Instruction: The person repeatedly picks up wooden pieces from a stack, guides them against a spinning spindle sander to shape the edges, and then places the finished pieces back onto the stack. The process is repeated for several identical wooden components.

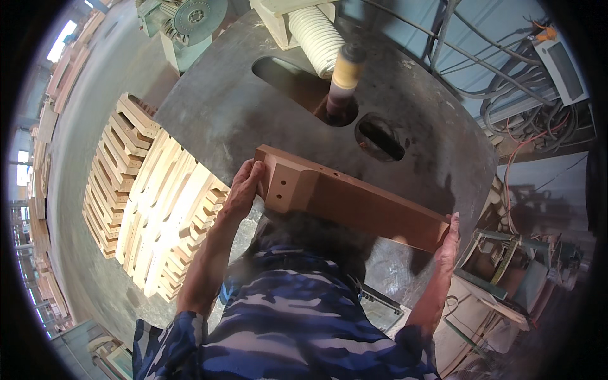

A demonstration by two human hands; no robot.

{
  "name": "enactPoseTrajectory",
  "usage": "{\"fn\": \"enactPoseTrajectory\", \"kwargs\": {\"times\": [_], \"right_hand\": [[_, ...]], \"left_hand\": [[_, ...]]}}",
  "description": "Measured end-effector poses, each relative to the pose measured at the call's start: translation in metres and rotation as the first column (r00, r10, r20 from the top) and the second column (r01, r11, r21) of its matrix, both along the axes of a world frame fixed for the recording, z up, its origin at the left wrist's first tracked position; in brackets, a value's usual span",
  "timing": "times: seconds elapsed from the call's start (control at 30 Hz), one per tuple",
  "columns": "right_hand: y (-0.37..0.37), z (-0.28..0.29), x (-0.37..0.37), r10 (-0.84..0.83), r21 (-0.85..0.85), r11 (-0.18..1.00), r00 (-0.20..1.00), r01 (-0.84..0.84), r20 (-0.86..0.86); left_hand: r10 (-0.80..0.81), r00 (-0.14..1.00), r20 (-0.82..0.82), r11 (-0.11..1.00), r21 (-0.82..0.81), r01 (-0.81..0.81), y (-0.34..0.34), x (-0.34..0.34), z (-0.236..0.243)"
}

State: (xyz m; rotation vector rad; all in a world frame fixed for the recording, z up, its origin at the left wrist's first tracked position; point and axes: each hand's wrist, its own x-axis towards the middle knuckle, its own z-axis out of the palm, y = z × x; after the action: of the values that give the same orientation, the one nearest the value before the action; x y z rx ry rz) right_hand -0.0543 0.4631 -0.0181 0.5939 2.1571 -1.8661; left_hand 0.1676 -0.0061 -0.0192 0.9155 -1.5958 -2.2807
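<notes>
A long reddish-brown wooden board (358,206) with drilled holes near its left end spans the space between my hands, over the near edge of a dark metal machine table (234,114). My left hand (244,188) grips its left end, fingers wrapped round the edge. At the opposite end, my right hand (448,244) presses against the board with its fingers along the end face. Beyond the board, a sanding spindle (342,82) with a yellowish upper part rises from a hole in the table, apart from the wood.
A ribbed white hose (315,39) reaches down behind the spindle. Slots and a round recess (379,135) open in the tabletop. Stacked pale wooden parts (161,209) stand at left. A green machine (187,22) is at far left; cables (513,76) hang at far right.
</notes>
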Motion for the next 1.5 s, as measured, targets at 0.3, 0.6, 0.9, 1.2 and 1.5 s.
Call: {"fn": "enactPoseTrajectory", "kwargs": {"times": [0.3, 0.6, 0.9, 1.2, 1.5], "right_hand": [[-0.005, 0.0, -0.006, 0.103, 0.059, 0.992, 0.992, -0.107, 0.074], [-0.03, 0.031, 0.002, 0.12, 0.253, 0.96, 0.992, -0.122, 0.024], [-0.017, 0.024, 0.0, 0.099, 0.052, 0.993, 0.992, -0.103, 0.077], [-0.04, 0.037, 0.007, 0.19, -0.085, 0.98, 0.975, -0.181, 0.114], [-0.129, 0.071, 0.065, 0.495, -0.192, 0.802, 0.81, -0.565, -0.314]], "left_hand": [[-0.08, 0.995, 0.066, 0.992, -0.088, 0.085, -0.001, 0.004, 0.009], [-0.077, 0.98, -0.185, 0.97, 0.215, 0.117, -0.005, 0.011, -0.003], [0.196, 0.955, -0.223, 0.977, 0.13, -0.17, 0.041, 0.038, 0.009], [0.473, 0.824, -0.313, 0.88, 0.121, -0.46, 0.051, 0.078, 0.096], [0.344, 0.425, -0.837, 0.934, 0.258, -0.248, 0.046, 0.159, 0.198]]}}
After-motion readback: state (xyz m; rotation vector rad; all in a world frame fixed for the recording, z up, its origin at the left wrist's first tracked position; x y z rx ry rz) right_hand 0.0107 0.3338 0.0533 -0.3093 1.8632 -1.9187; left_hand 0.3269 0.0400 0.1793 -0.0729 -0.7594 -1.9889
